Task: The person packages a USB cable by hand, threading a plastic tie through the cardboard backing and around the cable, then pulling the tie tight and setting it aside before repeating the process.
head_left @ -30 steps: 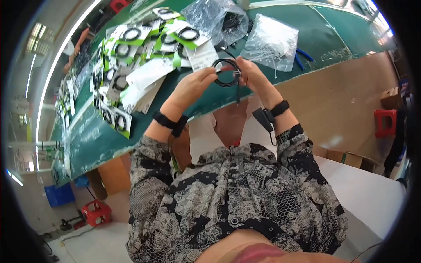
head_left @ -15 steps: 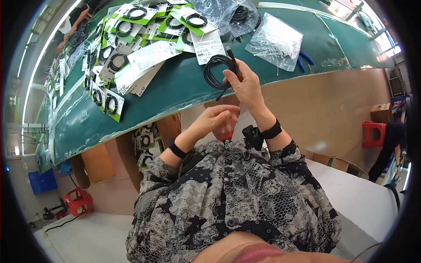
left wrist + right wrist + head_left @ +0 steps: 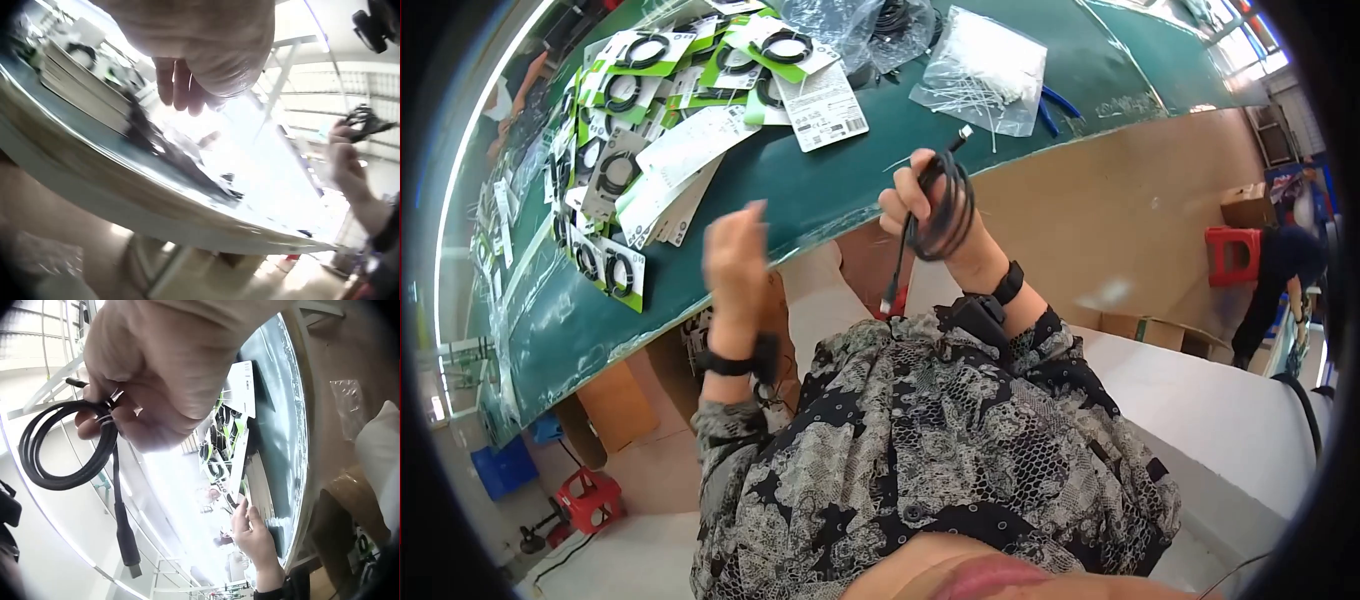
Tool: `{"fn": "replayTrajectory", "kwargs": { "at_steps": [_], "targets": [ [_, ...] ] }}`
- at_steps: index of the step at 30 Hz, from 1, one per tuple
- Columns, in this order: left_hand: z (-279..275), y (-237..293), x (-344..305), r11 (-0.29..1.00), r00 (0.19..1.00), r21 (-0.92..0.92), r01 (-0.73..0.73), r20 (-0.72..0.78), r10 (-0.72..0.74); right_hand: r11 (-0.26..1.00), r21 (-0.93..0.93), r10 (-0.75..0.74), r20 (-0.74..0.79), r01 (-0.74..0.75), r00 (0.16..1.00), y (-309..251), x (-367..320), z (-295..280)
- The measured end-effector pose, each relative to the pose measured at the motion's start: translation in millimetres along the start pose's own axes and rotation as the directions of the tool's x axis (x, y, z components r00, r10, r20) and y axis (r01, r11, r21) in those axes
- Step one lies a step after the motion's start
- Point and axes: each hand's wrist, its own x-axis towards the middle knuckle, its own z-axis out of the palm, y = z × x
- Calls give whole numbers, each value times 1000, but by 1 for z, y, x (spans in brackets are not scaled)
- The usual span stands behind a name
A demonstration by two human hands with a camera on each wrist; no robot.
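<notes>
A black USB cable, wound into a coil, is gripped in my right hand above the table's front edge. In the right wrist view the coil hangs from thumb and fingers, with a thin tie round its strands and one plug pointing down. My left hand, blurred, is empty over the near table edge. Its fingers are loosely extended in the left wrist view. Beyond that hand lies a stack of white cards.
Carded black cables with green-and-white backings heap up on the green table. Behind are a clear bag of black cables, a bag of white zip ties and blue-handled pliers. A red stool stands at right.
My left hand came off the coil, dropped toward my lap, then moved left toward the card stack. My right hand has kept the cable and turned it over.
</notes>
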Motion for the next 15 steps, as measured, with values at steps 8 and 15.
{"fn": "replayTrajectory", "kwargs": {
  "at_steps": [8,15],
  "targets": [
    [-20,-128,-30,735,995,672,91,-37,-89,993,-117,28,187,-6,982,-9,8,16],
    [-29,-163,-31,798,989,584,146,-74,-127,995,0,101,-35,-101,994,2,6,2]
  ]
}}
